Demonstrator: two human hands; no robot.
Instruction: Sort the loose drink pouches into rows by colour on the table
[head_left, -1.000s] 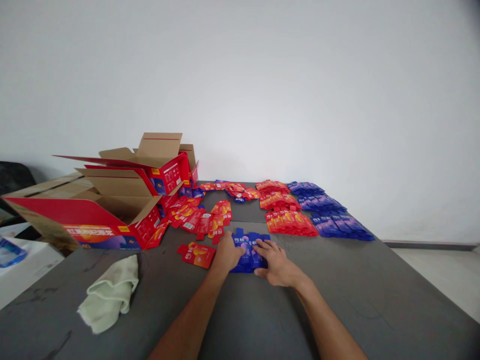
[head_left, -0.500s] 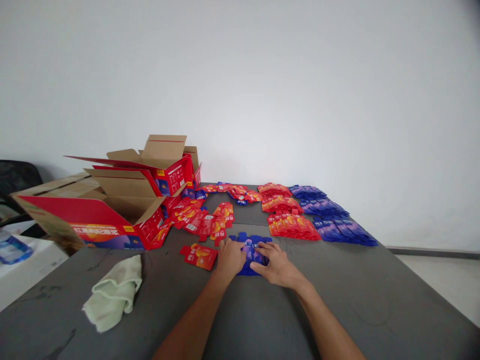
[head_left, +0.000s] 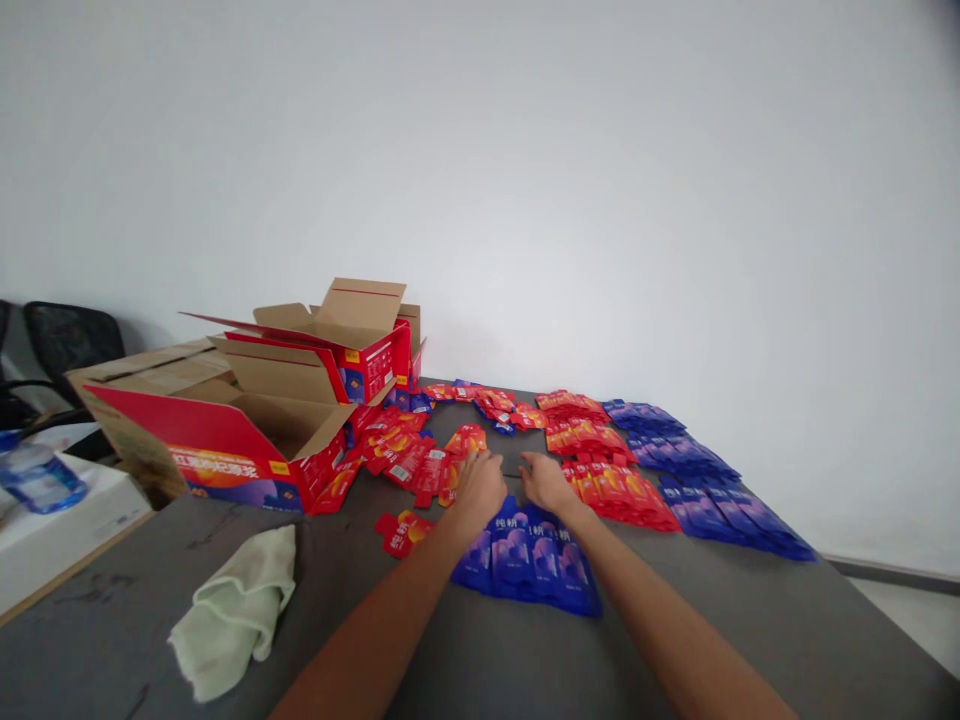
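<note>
Several flat blue pouches point(head_left: 517, 565) lie overlapping in a fan on the grey table, between my forearms. My left hand point(head_left: 480, 488) is just past their upper left edge, close to the loose red pouches point(head_left: 430, 472), with fingers bent and nothing visible in them. My right hand point(head_left: 546, 482) hovers at their upper right, beside the nearest red stack point(head_left: 615, 492). Its fingertips and thumb point left and look slightly apart, with nothing seen between them. A single red pouch point(head_left: 402, 533) is partly covered by my left forearm.
Open red cartons point(head_left: 225, 462) stand at the left. Rows of red pouches point(head_left: 585, 436) and blue pouches point(head_left: 731, 515) lie at the right. A pale green cloth point(head_left: 244, 610) rests at front left. A water bottle point(head_left: 41, 478) is on a white box point(head_left: 97, 510).
Both hands have moved off the blue pouches to beyond their far edge. The pouches now lie nearer to me, fanned wider. The camera view has shifted slightly.
</note>
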